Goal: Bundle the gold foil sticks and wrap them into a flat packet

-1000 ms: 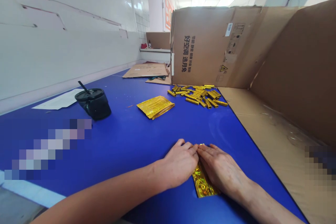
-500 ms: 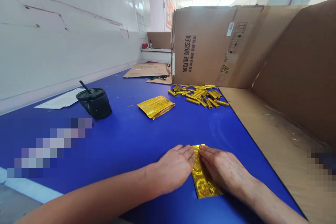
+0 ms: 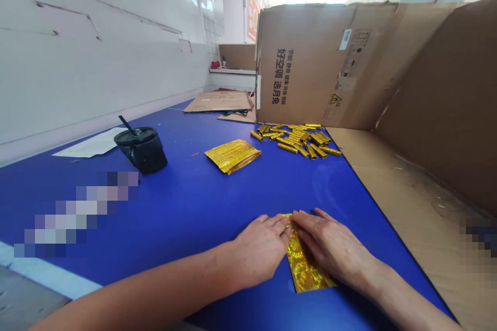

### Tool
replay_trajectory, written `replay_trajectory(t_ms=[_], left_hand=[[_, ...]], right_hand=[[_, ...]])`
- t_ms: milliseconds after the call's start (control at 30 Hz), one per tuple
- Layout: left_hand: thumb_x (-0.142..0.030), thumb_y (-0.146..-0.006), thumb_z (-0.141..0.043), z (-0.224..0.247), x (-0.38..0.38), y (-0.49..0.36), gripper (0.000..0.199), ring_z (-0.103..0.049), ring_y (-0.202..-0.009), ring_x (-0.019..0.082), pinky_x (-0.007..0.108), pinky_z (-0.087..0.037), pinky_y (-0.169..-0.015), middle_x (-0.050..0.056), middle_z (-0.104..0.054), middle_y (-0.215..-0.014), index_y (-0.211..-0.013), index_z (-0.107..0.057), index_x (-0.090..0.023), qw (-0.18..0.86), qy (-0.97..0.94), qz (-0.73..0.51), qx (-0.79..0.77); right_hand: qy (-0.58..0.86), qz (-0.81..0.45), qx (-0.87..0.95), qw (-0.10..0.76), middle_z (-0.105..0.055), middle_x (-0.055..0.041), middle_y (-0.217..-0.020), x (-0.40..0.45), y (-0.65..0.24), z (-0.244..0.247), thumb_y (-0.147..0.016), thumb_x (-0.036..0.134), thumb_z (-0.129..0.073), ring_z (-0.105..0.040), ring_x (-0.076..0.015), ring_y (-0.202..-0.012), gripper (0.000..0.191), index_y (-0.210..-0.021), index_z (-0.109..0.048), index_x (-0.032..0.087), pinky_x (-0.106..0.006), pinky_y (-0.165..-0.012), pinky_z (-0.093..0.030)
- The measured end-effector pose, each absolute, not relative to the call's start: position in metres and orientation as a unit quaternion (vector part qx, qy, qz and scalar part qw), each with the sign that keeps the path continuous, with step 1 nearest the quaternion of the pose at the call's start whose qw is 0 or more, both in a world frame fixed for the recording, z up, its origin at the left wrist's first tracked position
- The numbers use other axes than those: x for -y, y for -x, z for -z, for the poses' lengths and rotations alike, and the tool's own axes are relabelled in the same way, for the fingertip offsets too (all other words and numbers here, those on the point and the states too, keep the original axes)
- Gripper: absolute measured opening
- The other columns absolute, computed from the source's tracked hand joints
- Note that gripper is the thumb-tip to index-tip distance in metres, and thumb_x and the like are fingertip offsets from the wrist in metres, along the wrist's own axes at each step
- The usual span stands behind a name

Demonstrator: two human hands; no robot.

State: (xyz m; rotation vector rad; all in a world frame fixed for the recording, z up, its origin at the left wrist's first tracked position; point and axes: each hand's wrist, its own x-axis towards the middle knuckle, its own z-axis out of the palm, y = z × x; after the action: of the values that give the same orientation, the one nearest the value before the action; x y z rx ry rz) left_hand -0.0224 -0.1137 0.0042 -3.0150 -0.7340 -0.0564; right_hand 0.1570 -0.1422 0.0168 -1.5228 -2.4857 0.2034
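— While the left hand and the right hand press down side by side, the fingers lie close together, tips nearly meeting, and nothing is pinched. What's under them?

— A gold holographic foil strip, right between the hands. Its top end sits beneath the fingertips, and the rest runs back toward the person, flat on the blue table.

— Is it rolled at all?

— Not that I can see, though the fingers hide the top end, so I can't tell if it's creased there.

— What's out ahead of the fingers?

— A loose heap of rolled gold foil tubes, dozens of them, just in front of a cardboard box. Nearer the fingers, up and to the left, sits a flat gold foil packet.

— So what's done, and what's left?

— Plenty of tubes lie finished in that heap, while this strip is flat, and the packet lies unopened as far as I can tell. Well left of the fingers are a black lidded cup with a straw and a sheet of paper.
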Motion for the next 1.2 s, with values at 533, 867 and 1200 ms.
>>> replay_trajectory(t_ms=[533, 867, 1200], left_hand=[[-0.023, -0.086, -0.036, -0.007, 0.073, 0.025, 0.028, -0.045, -0.112, 0.018, 0.034, -0.035, -0.091, 0.008, -0.053, -0.117, -0.108, -0.052, -0.018, -0.007, 0.965, 0.078, 0.249], [-0.031, -0.088, -0.033, -0.009, 0.078, 0.035, 0.035, -0.034, -0.121, 0.024, 0.043, -0.030, -0.095, 0.009, -0.034, -0.134, -0.122, -0.040, -0.027, -0.041, 0.971, 0.046, 0.231], [-0.030, -0.087, -0.034, -0.019, 0.081, 0.032, 0.031, -0.035, -0.120, 0.024, 0.043, -0.030, -0.095, 0.010, -0.037, -0.132, -0.113, -0.049, -0.023, -0.051, 0.971, 0.041, 0.228]], right_hand=[[0.554, -0.008, 0.832, 0.039, -0.038, -0.0076, -0.134, 0.133, -0.177, -0.006, -0.084, 0.047, -0.036, -0.032, -0.0283, -0.123, 0.049, -0.128, -0.039, 0.024, -0.060, -0.096, -0.023], [0.539, -0.053, 0.840, 0.021, -0.032, -0.0077, -0.138, 0.133, -0.188, -0.012, -0.081, 0.051, -0.040, -0.025, -0.0292, -0.126, 0.059, -0.133, -0.030, 0.025, -0.061, -0.097, -0.018], [0.504, -0.106, 0.855, 0.057, -0.023, -0.0115, -0.140, 0.131, -0.164, -0.013, -0.082, 0.054, -0.034, -0.018, -0.0246, -0.129, 0.067, -0.136, -0.020, 0.017, -0.053, -0.102, -0.014]])
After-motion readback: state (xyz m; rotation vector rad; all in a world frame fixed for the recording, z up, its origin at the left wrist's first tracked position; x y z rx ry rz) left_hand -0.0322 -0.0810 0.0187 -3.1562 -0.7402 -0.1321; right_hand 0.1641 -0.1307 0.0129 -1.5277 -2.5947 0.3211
